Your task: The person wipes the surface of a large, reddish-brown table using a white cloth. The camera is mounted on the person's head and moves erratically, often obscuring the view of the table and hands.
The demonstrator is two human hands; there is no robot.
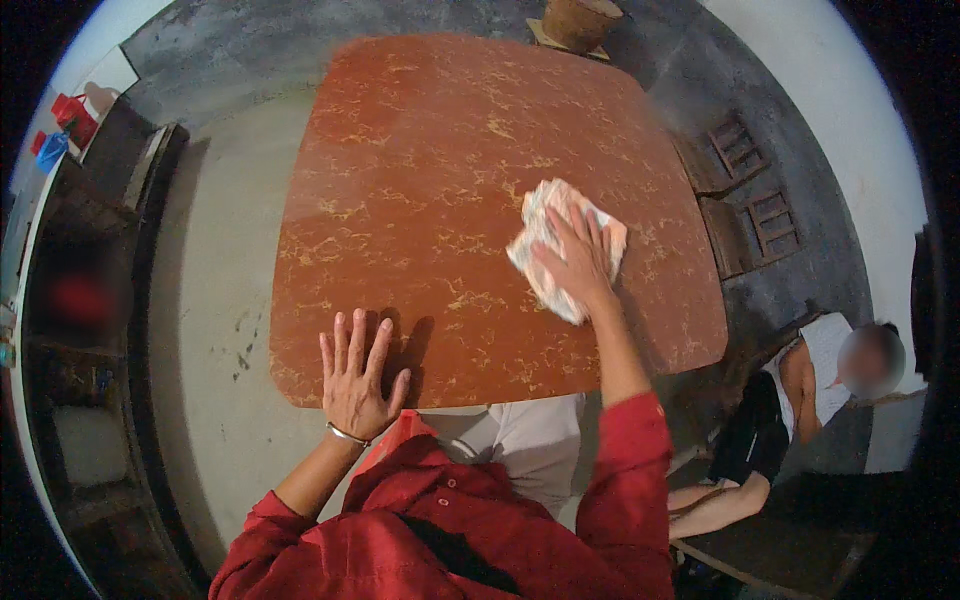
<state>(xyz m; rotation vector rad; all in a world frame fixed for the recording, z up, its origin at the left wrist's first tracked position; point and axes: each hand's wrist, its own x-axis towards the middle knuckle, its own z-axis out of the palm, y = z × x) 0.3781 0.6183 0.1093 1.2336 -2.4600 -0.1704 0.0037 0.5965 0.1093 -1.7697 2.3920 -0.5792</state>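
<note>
A reddish-brown table with a yellowish vein pattern and rounded corners spreads out before me. My left hand rests on its near left edge, fingers spread, nothing in it; a silver bangle circles the wrist. Right of the table's middle, my right hand holds a pale cloth with orange patches down against the top. The cloth looks crumpled and slightly blurred, and it sticks out around the palm and fingers. What lies under that palm is hidden.
Wooden chairs stand along the table's right side. At the lower right a person sits close by. Dark shelves line the left, with a red container on top. A brown pot stands beyond the far edge.
</note>
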